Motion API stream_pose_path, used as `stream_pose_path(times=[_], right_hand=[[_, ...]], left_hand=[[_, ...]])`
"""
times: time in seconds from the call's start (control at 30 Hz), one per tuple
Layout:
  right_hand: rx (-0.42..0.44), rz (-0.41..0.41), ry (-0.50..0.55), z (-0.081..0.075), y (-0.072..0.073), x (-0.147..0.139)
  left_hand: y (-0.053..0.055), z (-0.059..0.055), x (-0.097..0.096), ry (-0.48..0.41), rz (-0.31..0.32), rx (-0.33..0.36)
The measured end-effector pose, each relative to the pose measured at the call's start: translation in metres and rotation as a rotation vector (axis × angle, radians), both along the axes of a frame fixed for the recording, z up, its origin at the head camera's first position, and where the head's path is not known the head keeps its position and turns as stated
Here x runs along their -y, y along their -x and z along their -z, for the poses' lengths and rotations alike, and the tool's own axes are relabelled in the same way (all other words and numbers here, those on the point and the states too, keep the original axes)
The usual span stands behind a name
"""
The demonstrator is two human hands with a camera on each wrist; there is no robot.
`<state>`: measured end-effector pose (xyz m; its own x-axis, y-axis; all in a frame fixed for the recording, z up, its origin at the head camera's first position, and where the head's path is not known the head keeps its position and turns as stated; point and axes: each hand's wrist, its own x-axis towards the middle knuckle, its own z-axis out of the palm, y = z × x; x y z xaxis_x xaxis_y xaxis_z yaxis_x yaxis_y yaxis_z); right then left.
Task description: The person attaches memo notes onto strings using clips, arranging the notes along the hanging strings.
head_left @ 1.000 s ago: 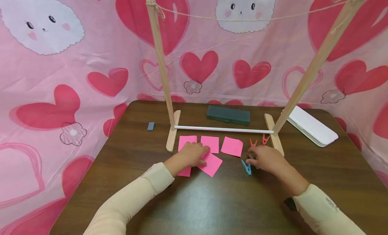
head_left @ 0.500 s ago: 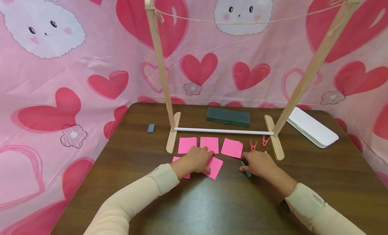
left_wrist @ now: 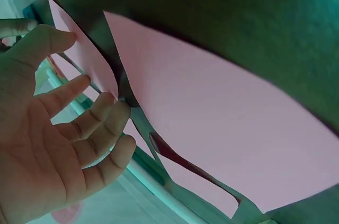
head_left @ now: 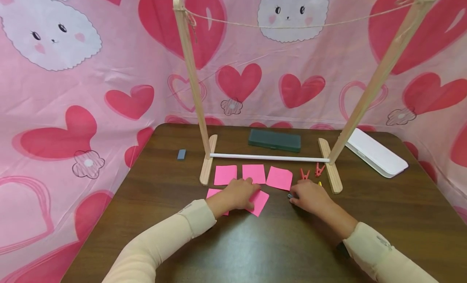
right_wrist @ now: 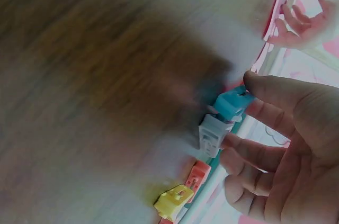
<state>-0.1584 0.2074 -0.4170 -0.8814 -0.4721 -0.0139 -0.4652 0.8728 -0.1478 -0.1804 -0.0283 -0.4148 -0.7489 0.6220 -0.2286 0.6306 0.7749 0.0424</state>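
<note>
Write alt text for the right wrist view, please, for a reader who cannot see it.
The right hand pinches a blue clothespin between thumb and finger against a blurred brown tabletop, a pale grey clothespin close beside it. Lower in view are a yellow clothespin and red clothespin; at upper right, the left hand is by pink paper.

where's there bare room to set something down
A wide bare patch is the near middle of the table, between the sleeves and in front of the pink notes. Another lies right of the stand, in front of the white case. Crowded: this side of the white rod, with pink notes, clips, left hand and right hand.
</note>
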Motion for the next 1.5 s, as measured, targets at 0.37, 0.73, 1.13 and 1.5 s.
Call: stream_pose_path(times=[0.37,0.73,1.13,1.5], right_hand=[[-0.153,-0.040,0.088,-0.006,-0.006,0.003],[-0.021,0.035,0.251,-0.010,-0.007,0.005],[0.137,0.001,0.647,-0.018,-0.004,-0.002],[0.027,0.073,0.847,-0.059,0.009,-0.001]], left_hand=[[-0.005,0.003,0.002,-0.030,0.025,-0.035],[-0.003,0.002,0.000,-0.034,-0.015,-0.111],[0.009,-0.009,-0.001,-0.571,-0.210,0.332],[0.024,-0.026,-0.015,-1.130,-0.621,0.723]])
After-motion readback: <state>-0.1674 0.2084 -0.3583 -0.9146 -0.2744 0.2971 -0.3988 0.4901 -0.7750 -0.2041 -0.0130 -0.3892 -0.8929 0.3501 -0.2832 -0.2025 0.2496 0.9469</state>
